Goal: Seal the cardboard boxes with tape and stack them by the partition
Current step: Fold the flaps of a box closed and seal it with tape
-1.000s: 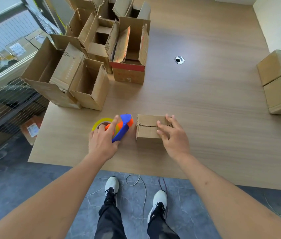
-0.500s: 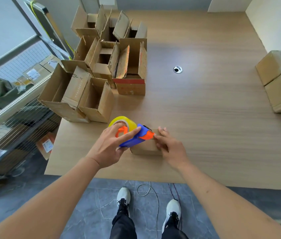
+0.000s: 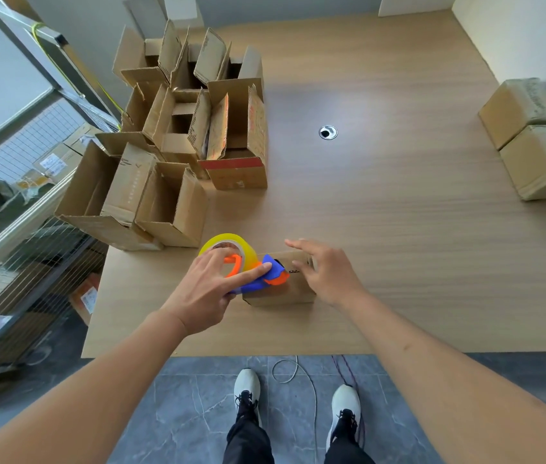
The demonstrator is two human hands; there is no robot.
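Head view: the left hand (image 3: 203, 296) grips a blue and orange tape dispenser (image 3: 258, 279), its fingers (image 3: 248, 274) curled over the blue body while the thumb side is hidden behind the tool. The yellow tape roll (image 3: 228, 246) sits on the dispenser just beyond those fingers, toward the far side of the worktop (image 3: 398, 229). The dispenser's orange nose touches the top of a small closed cardboard box (image 3: 285, 286), which stands on the worktop near its front edge, directly to the right of the left-hand fingers.

The right hand (image 3: 328, 276) is over the right part of that box, fingers (image 3: 301, 244) spread and nearly straight, reaching past the box's far edge; whether the palm presses on the cardboard or hangs just above it cannot be told. The box lies between the two hands.

Beyond the left-hand fingers, farther back and to the left, a cluster of open cardboard boxes (image 3: 171, 155) stands with flaps raised. Well away to the right of the right-hand fingers, two sealed boxes (image 3: 532, 139) sit side by side, touching, against the white partition (image 3: 532, 38). A round cable grommet (image 3: 327, 132) is set in the worktop beyond the right hand. Below the worktop edge, two white shoes (image 3: 295, 393) stand on grey floor tiles.
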